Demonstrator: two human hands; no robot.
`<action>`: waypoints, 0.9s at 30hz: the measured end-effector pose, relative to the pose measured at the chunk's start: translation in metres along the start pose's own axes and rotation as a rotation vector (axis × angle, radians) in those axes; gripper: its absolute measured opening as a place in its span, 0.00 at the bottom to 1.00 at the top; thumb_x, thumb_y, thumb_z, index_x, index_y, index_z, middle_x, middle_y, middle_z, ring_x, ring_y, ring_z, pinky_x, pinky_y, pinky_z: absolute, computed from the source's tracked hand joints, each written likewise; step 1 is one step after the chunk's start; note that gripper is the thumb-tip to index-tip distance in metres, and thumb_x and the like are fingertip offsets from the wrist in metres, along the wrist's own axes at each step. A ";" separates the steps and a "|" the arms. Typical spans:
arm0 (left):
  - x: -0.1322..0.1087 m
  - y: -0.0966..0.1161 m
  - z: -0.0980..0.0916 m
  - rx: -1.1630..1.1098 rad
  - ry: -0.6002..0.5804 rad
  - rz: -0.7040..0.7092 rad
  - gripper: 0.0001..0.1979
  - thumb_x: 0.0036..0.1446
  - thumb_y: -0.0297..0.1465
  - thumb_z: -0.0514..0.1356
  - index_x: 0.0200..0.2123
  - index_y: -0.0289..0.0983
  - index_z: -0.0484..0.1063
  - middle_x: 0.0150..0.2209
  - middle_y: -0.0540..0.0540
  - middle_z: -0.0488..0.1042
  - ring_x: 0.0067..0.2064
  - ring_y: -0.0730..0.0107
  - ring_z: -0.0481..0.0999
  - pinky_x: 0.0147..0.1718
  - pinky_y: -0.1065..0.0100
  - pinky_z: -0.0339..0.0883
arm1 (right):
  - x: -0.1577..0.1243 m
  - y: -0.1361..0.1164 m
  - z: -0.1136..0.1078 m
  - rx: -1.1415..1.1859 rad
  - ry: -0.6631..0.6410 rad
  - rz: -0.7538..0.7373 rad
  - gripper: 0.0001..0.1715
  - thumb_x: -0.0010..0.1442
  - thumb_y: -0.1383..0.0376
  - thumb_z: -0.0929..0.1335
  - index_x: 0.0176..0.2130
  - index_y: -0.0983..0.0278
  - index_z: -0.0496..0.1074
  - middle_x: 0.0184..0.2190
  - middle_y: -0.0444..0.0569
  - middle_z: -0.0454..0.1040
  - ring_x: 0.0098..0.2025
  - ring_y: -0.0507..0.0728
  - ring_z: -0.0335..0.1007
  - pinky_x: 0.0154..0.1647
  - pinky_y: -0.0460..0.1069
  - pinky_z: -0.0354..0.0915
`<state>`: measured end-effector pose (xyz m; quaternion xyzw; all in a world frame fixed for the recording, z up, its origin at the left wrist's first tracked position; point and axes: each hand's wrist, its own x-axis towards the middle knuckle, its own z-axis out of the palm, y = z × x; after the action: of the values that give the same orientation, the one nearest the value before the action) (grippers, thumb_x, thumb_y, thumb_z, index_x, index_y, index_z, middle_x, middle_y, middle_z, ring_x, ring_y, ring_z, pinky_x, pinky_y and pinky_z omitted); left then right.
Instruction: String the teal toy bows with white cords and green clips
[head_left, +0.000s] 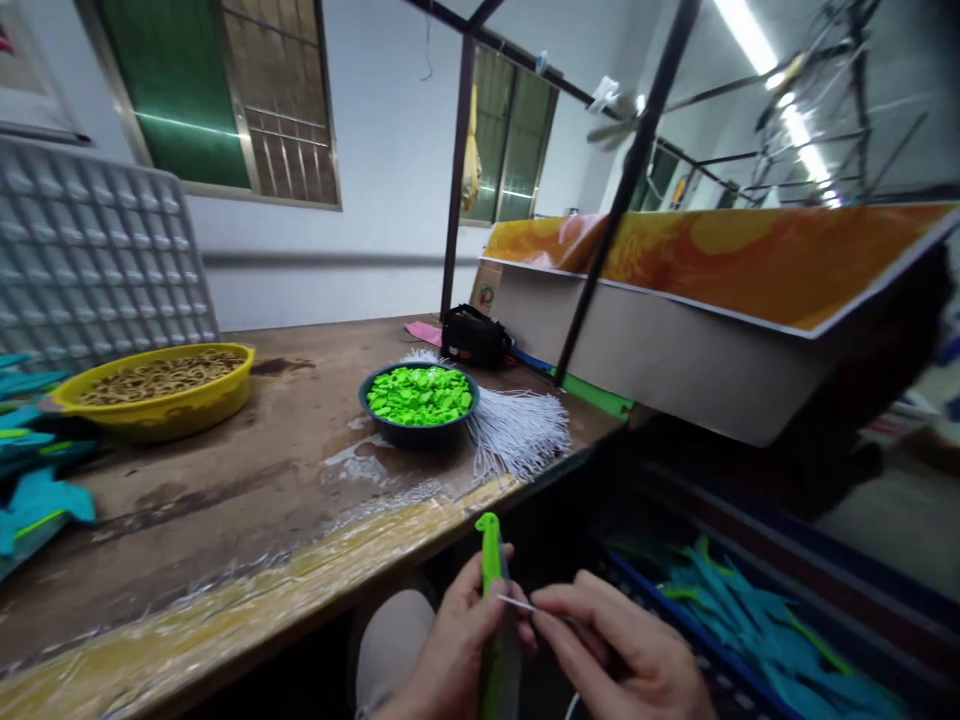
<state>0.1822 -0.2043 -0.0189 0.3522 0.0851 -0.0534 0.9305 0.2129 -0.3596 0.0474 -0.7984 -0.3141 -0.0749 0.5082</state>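
In the head view, low at the frame's bottom edge and below the table rim, the left hand [450, 650] is clamped around a slim bright-green plastic piece [491, 600] held upright. The right hand [622, 655] pinches a thin white string [517, 603] whose tip touches that piece. On the worn brown wooden table [247, 480] sit a dark bowl of green plastic chips [418, 397], a bundle of white strings [517, 430] just beside it, and a yellow basin of tan rubber bands [157, 385].
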 end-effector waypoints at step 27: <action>-0.027 -0.004 0.020 0.057 -0.032 0.072 0.24 0.54 0.42 0.70 0.52 0.39 0.80 0.50 0.38 0.81 0.59 0.48 0.74 0.63 0.52 0.62 | -0.003 -0.009 0.025 -0.245 0.278 -0.302 0.09 0.68 0.73 0.62 0.40 0.61 0.68 0.36 0.48 0.76 0.37 0.55 0.77 0.39 0.46 0.72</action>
<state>0.1579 -0.2198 -0.0014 0.3806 0.0561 -0.0277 0.9226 0.2004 -0.3364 0.0410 -0.7801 -0.3457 -0.2968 0.4288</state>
